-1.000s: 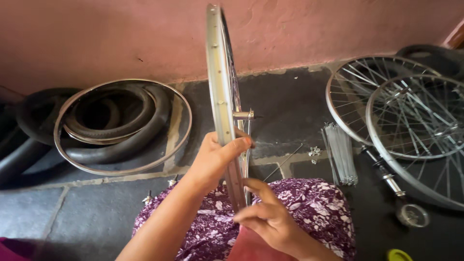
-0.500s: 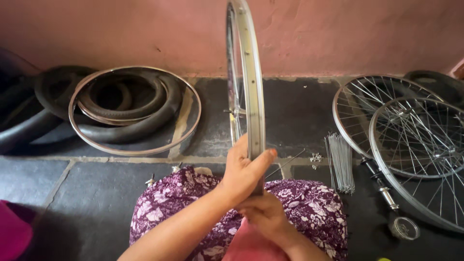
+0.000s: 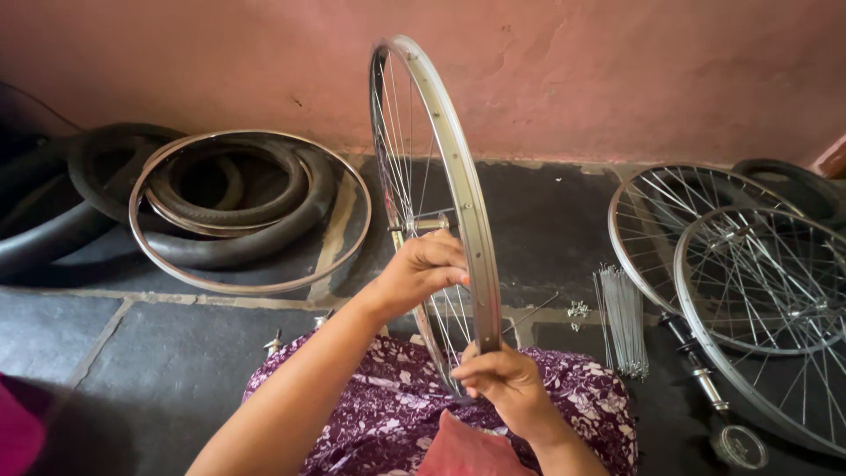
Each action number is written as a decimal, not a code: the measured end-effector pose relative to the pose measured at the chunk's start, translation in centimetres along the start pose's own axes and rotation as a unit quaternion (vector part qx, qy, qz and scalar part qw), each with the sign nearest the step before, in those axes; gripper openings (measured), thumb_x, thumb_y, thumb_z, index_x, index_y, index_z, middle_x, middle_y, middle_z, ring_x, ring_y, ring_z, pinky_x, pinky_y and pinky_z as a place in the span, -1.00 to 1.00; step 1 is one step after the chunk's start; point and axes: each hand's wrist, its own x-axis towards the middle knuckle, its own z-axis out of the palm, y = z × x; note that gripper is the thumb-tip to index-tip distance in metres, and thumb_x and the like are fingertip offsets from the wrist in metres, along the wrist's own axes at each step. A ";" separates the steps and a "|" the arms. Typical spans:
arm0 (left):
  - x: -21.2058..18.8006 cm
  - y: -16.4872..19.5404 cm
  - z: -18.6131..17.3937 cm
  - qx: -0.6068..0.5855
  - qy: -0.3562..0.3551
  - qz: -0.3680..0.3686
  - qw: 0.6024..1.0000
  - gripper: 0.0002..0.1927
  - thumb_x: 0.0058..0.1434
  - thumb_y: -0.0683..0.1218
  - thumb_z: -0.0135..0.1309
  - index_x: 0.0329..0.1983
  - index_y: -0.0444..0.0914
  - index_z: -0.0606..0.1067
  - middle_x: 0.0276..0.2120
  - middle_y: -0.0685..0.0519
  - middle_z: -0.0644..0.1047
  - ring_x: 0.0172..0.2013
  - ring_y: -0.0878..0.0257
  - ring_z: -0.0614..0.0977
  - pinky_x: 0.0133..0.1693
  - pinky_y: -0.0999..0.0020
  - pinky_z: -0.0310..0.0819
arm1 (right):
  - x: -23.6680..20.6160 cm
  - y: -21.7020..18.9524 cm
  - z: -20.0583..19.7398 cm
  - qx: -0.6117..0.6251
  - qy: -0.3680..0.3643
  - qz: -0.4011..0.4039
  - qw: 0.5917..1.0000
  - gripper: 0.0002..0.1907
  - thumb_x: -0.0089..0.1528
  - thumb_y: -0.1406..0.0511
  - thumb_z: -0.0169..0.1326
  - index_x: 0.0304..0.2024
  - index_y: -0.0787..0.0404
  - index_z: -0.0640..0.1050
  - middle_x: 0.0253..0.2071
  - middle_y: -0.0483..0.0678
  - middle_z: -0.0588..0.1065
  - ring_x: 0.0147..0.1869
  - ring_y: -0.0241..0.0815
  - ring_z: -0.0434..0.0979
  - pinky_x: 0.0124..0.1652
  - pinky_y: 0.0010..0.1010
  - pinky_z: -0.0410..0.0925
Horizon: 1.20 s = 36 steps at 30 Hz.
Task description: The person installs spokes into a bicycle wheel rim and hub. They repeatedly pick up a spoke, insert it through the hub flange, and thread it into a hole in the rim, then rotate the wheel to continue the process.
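Over the lap: wheel [image 3: 441, 176] is standing upright, edge-on, above purple floral cloth [image 3: 388, 414].
Left hand [image 3: 421, 269]: is curling around the spokes beside the hub [image 3: 429, 225].
Right hand [image 3: 504, 379]: is pinching the rim's lower edge, fingers closed on it.
Floor, left: tyres [image 3: 238, 211] are lying flat.
Floor, right: two wheels [image 3: 749, 282] are resting beside loose spokes [image 3: 621, 322].

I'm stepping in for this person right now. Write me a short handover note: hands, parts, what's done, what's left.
Left hand: fingers among the spokes near the hub.
Right hand: gripping the lower rim of the wheel, held upright over the lap.
Loose spokes lie on the floor to the right, beside two spoked wheels. Bare rim and tyres lie left.
Done: many spokes fitted.
Left: cannot tell.
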 end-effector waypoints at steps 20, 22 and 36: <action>0.1 -3.7 3.2 -0.380 0.101 -0.051 0.918 -0.87 0.28 -0.16 0.26 -0.22 -0.34 0.63 -0.22 0.06 0.58 -0.20 0.30 0.57 -0.12 0.39 0.44 | -0.1 -3.9 -2.1 -0.120 -0.019 0.032 0.992 -0.87 0.23 0.49 0.15 -0.19 0.26 0.65 0.10 0.03 0.49 0.10 -0.15 0.55 0.05 -0.37 0.46; 0.1 -3.8 3.4 -0.375 0.103 -0.040 0.920 -0.89 0.33 -0.18 0.28 -0.18 -0.36 0.63 -0.26 0.07 0.56 -0.23 0.31 0.53 -0.14 0.40 0.40 | -0.1 -5.3 -2.6 -0.195 0.078 0.029 0.977 -0.83 0.21 0.50 0.13 -0.18 0.26 0.65 0.04 0.02 0.54 0.06 -0.18 0.61 0.02 -0.41 0.50; 0.6 -2.3 4.2 -0.369 0.119 -0.050 0.920 -0.88 0.28 -0.20 0.23 -0.15 -0.35 0.62 -0.13 0.06 0.60 -0.12 0.29 0.59 -0.05 0.38 0.48 | 7.7 -13.4 1.7 -0.499 0.231 -0.165 0.819 -0.84 0.21 0.52 0.23 -0.15 0.33 0.61 -0.18 -0.01 0.61 -0.19 -0.21 0.65 -0.20 -0.48 0.46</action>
